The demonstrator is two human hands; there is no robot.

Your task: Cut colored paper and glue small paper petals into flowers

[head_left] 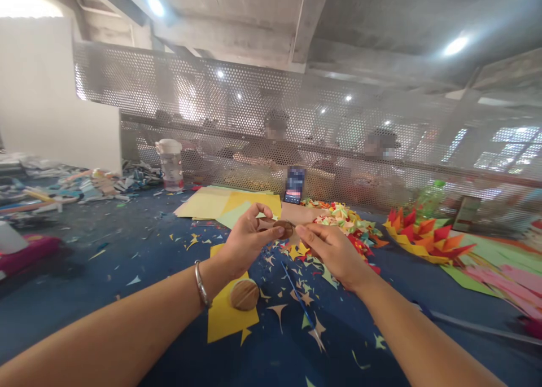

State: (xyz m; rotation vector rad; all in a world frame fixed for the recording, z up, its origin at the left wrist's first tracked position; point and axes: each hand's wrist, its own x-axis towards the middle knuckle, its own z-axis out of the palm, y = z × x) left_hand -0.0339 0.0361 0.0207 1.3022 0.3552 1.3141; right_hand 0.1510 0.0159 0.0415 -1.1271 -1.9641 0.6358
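A small round brown disc (286,229), wood-like in colour, is pinched between the thumb and fingers of my left hand (249,234), above the table. My right hand (328,243) has its thumb and forefinger pressed together at the disc's right edge; whatever lies between those fingertips is too small to tell. Below my left hand, a second round wooden disc (244,294) rests on a sheet of yellow paper (220,313). A thin blue pen-like tool (296,291) lies among paper scraps between my forearms.
Behind my hands are stacked paper sheets (205,202), a propped phone (294,185) and a heap of folded paper pieces (342,218). A red-orange paper form (427,237) sits right, a lidded cup (170,164) left. People sit beyond the perforated screen (237,105).
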